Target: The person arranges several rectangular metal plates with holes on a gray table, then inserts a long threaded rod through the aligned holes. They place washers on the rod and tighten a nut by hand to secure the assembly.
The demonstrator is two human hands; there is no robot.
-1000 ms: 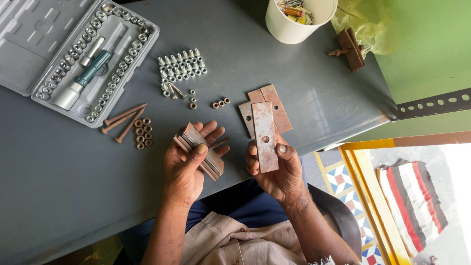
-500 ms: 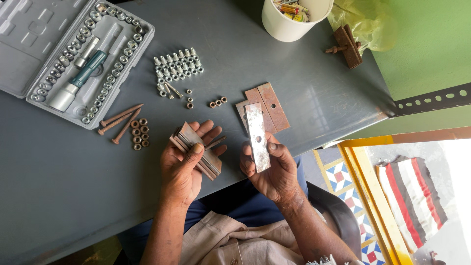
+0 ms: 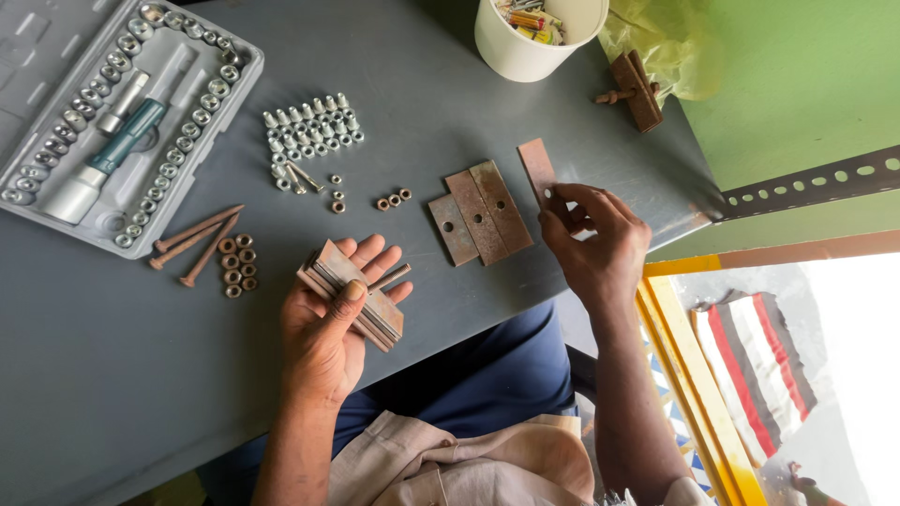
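- Left hand lies palm up over the near edge of the grey table, cradling a stack of metal plates; the thumb presses on top and the fingers curl under.
- A bolt seems to poke out from the stack at the fingertips; the far end is hidden.
- Right hand pinches a single rusty plate between thumb and fingers, low against the table, just right of three plates lying flat side by side.
- The single plate touches or nearly touches the table; contact cannot be told.
- Judgement: lay it flat, long edge parallel to its neighbours, holes in line.
- Judgement: the thumb should stay firm on the stack, since loose plates fan out and slip off the palm.
- Loose nuts sit near the flat plates; they are best kept clear of the fingers.
- Further left: shiny bolts, rusty bolts, socket set case. White cup at the far edge.
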